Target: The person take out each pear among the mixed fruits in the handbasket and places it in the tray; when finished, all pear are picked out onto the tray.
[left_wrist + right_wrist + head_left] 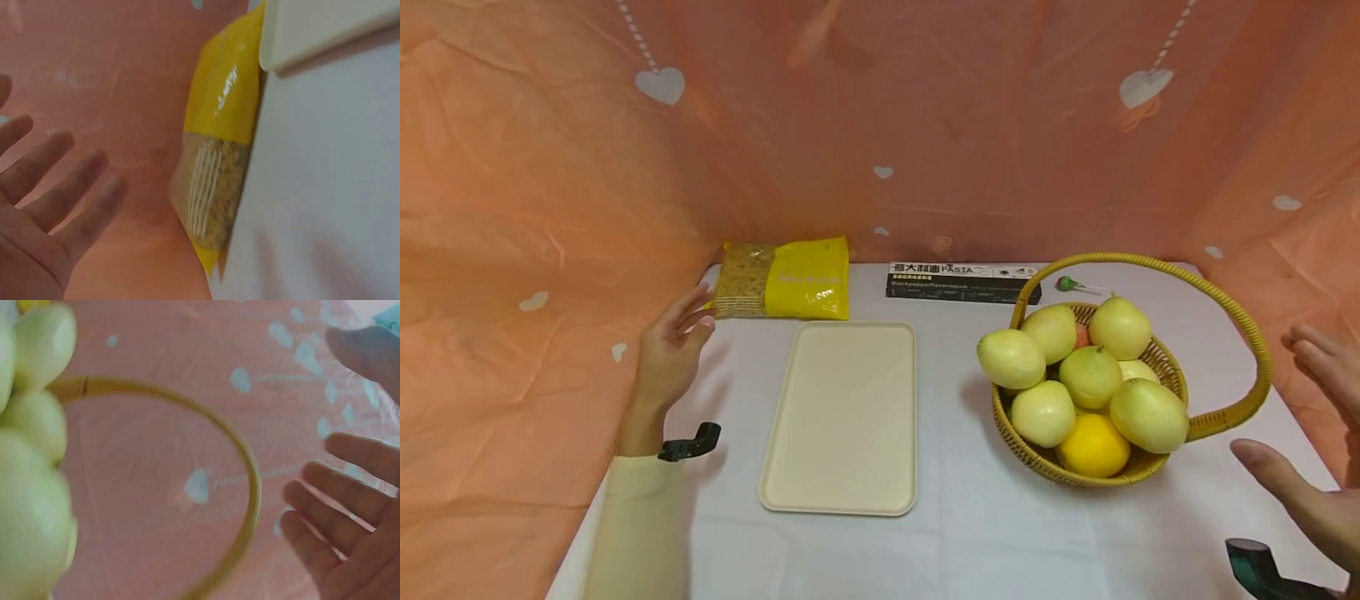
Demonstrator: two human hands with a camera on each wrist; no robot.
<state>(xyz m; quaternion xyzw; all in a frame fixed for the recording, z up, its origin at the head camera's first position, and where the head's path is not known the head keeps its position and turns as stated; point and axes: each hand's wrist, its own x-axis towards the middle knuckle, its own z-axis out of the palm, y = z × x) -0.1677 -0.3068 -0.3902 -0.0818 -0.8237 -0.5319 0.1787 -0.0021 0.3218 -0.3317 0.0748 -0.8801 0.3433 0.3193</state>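
My left hand [670, 358], its fingers relaxed and holding nothing, hovers at the left side of the table beside a yellow bag of pasta [808, 279] with a see-through end. In the left wrist view, spread fingers [81, 181] show apart from that bag. At the far right my right hand [1326, 450] is partly cut off by the frame edge, thumb and fingers spread. It is nearest to a wicker basket [1022, 450] with a tall arched handle [1251, 333]. Several pale green round fruits [1090, 377] and one yellow fruit [1093, 446] fill the basket.
A cream rectangular tray [842, 417] lies between the left hand and the basket. Behind it, a black and white pasta box [962, 283] lies near the back edge. A small green-headed item [1066, 284] sits behind the basket. Orange cloth with hearts [880, 125] hangs around the table.
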